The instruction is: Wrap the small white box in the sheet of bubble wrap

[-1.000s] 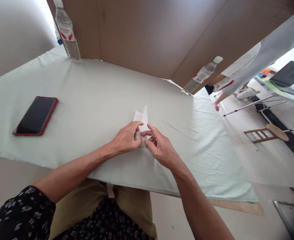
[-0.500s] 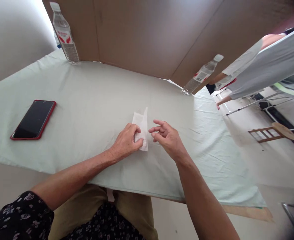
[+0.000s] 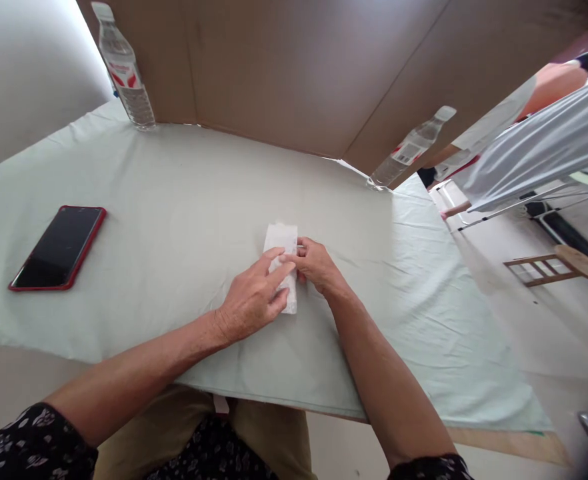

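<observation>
A folded white tissue [image 3: 281, 236] lies on the pale green cloth as a narrow upright strip. My left hand [image 3: 254, 292] rests over its left side, fingers apart and partly stretched across it. From the right, my right hand [image 3: 318, 265] pinches the tissue's right edge, its thumb on top and the other fingers curled beside the edge. The fingertips of both hands come close together near the strip's middle, and they cover part of it.
A phone in a red case [image 3: 59, 248] lies at the left. Water bottles stand at the back left [image 3: 127, 77] and back right [image 3: 408, 152], against a brown cardboard screen [image 3: 284, 73]. Beyond the table are a wooden stool [image 3: 579, 262] and another person's arm [image 3: 457, 210].
My right hand has moved left onto the tissue's edge. The raised right flap now lies flat, and my left hand's fingers have stretched out from a curl.
</observation>
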`<state>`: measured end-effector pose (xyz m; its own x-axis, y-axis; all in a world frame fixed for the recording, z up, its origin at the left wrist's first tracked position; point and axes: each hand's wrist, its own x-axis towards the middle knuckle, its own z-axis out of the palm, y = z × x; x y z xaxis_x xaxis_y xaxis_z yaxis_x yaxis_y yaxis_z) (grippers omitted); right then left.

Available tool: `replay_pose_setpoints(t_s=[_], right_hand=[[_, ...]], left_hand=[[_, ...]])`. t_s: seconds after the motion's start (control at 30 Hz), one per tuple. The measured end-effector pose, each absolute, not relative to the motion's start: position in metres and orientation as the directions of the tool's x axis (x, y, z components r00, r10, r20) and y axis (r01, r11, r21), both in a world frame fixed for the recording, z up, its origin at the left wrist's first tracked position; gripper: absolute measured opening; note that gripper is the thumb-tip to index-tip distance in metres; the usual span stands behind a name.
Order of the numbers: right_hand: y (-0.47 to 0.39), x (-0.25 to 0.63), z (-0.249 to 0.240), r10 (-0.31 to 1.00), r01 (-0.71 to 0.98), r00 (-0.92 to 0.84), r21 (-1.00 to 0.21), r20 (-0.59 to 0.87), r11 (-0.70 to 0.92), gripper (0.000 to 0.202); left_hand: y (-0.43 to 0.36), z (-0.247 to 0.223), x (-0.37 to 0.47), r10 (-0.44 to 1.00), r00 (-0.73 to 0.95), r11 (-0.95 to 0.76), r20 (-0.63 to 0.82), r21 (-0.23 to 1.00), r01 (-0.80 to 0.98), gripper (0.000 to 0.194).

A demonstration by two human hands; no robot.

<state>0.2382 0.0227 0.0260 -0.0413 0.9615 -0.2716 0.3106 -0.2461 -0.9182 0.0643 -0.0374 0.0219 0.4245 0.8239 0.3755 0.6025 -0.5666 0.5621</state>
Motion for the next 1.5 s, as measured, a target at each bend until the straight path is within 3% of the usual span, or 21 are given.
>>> replay_pose_setpoints(t_s=[0.1,0.3,0.47,0.8,0.9,1.0,1.13,1.3,1.43,1.5], right_hand=[[0.022,0.238,0.025,0.967,0.323,-0.060,-0.922,-0.246,-0.214,0.026],[0.019,0.236,0.025,0.982,0.269,-0.087,-0.953,-0.169,-0.141,0.019],[0.015,0.232,0.023,0.992,0.165,-0.103,-0.984,-0.078,-0.060,0.018],[-0.004,0.223,0.033,0.990,-0.098,-0.081,-0.987,-0.118,-0.126,0.023],[-0.015,0.223,0.036,0.997,-0.063,-0.043,-0.995,-0.069,-0.072,0.020],[-0.026,0.226,0.033,0.999,0.014,-0.053,-1.000,0.006,0.006,0.019],[-0.039,0.239,0.024,0.986,0.154,-0.122,-0.980,0.111,0.129,0.021],[-0.054,0.259,0.021,0.918,0.304,-0.316,-0.891,0.240,0.338,0.024],[-0.063,0.260,0.009,0.823,0.448,-0.406,-0.698,0.398,0.558,0.052],[-0.063,0.256,0.003,0.800,0.500,-0.375,-0.625,0.467,0.599,0.048]], left_hand=[[-0.036,0.021,0.064,0.764,0.493,-0.645,0.416,0.485,0.591,0.027],[-0.035,0.017,0.064,0.808,0.453,-0.588,0.377,0.562,0.581,0.016],[-0.034,0.015,0.063,0.814,0.425,-0.580,0.396,0.605,0.546,0.015],[-0.033,0.015,0.063,0.836,0.400,-0.548,0.376,0.613,0.569,0.018],[-0.035,0.013,0.065,0.868,0.279,-0.489,0.411,0.609,0.625,0.024],[-0.033,0.008,0.066,0.880,0.169,-0.447,0.444,0.652,0.613,0.042],[-0.026,0.004,0.063,0.880,0.195,-0.469,0.433,0.728,0.500,0.062],[-0.023,0.008,0.058,0.887,0.347,-0.428,0.304,0.823,0.373,0.019],[-0.023,0.008,0.057,0.880,0.389,-0.406,0.274,0.858,0.315,0.017],[-0.023,0.010,0.056,0.878,0.415,-0.375,0.238,0.881,0.287,0.020]])
